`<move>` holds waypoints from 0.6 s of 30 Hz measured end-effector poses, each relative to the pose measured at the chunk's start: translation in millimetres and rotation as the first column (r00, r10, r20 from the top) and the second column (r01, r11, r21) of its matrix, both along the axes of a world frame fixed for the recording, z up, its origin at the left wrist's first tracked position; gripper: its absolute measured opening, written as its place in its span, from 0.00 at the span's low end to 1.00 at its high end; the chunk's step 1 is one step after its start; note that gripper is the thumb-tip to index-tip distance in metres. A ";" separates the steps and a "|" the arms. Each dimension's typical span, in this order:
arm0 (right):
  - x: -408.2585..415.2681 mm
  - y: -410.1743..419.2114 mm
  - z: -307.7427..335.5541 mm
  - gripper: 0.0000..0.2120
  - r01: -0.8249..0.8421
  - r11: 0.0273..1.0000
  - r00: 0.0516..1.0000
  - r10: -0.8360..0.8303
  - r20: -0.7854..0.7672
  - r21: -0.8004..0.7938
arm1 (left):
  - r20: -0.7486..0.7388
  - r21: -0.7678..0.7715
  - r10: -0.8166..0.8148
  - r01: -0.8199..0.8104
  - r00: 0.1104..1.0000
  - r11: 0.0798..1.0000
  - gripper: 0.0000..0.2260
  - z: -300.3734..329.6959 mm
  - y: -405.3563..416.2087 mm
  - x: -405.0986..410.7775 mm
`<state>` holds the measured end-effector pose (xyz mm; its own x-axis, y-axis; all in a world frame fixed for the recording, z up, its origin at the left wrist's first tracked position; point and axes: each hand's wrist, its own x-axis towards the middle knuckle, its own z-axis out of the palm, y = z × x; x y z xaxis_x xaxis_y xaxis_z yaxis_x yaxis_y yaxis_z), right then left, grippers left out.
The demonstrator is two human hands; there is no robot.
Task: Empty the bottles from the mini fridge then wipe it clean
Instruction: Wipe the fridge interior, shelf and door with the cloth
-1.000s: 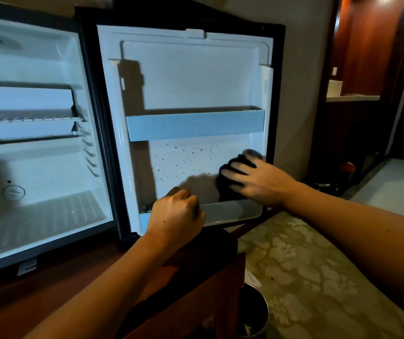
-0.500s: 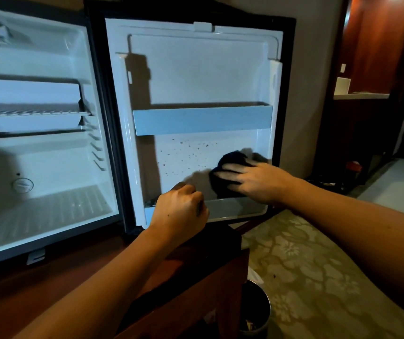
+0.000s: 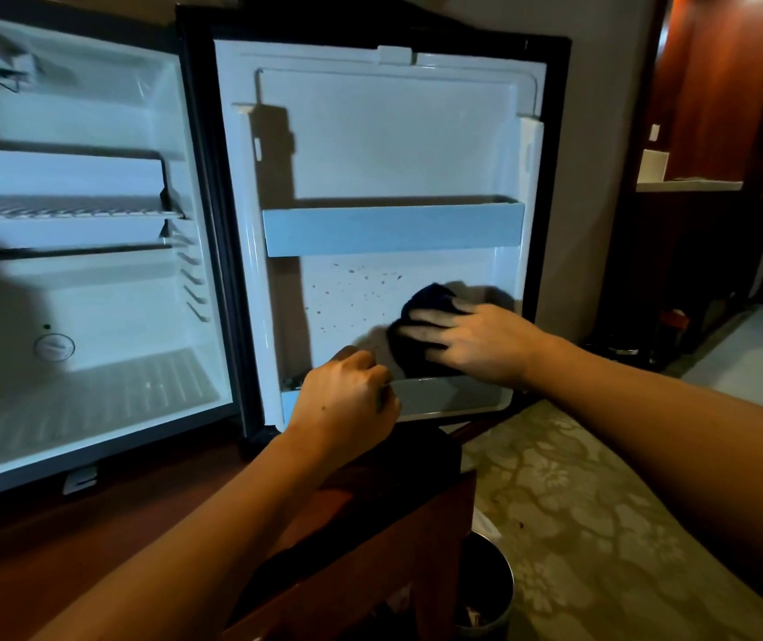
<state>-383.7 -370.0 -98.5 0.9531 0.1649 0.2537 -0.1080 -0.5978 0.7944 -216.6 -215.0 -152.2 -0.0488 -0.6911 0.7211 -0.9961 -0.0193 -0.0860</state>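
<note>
Both hands work at the open mini fridge door. My right hand lies flat, fingers straight and spread, pressing a dark cloth against the door's inner panel, just above the lower door shelf. My left hand is curled into a loose fist at the front edge of that lower shelf, just left of and below the right hand; I cannot tell whether it grips the rim or only rests there. Brown specks dot the panel left of the cloth, above my left hand. An upper door shelf sits above both hands. Further left of my left hand, the fridge cavity stands open, with a wire rack and no bottles visible. Below my right forearm stands a small bin on patterned carpet.
</note>
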 end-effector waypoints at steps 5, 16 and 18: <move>5.4 6.5 16.4 0.29 0.105 0.992 0.962 -0.119 0.245 0.068 | 0.000 0.001 0.004 -0.004 1.000 1.000 0.10 0.4 2.1 0.3; 12.7 4.9 11.1 0.11 -0.068 0.997 0.996 0.066 -0.058 -0.034 | 0.077 0.053 0.003 -0.007 0.997 0.999 0.08 4.5 10.9 4.2; 12.5 8.6 23.0 0.21 0.004 1.000 0.995 -0.002 0.098 -0.016 | 0.135 0.054 0.039 -0.046 0.990 0.997 0.07 2.1 15.1 8.7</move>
<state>-371.3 -361.3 -75.6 0.9244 0.1667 0.3430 -0.1875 -0.5843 0.7895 -207.9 -199.9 -150.0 -0.1118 -0.7342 0.6697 -0.9740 -0.0527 -0.2204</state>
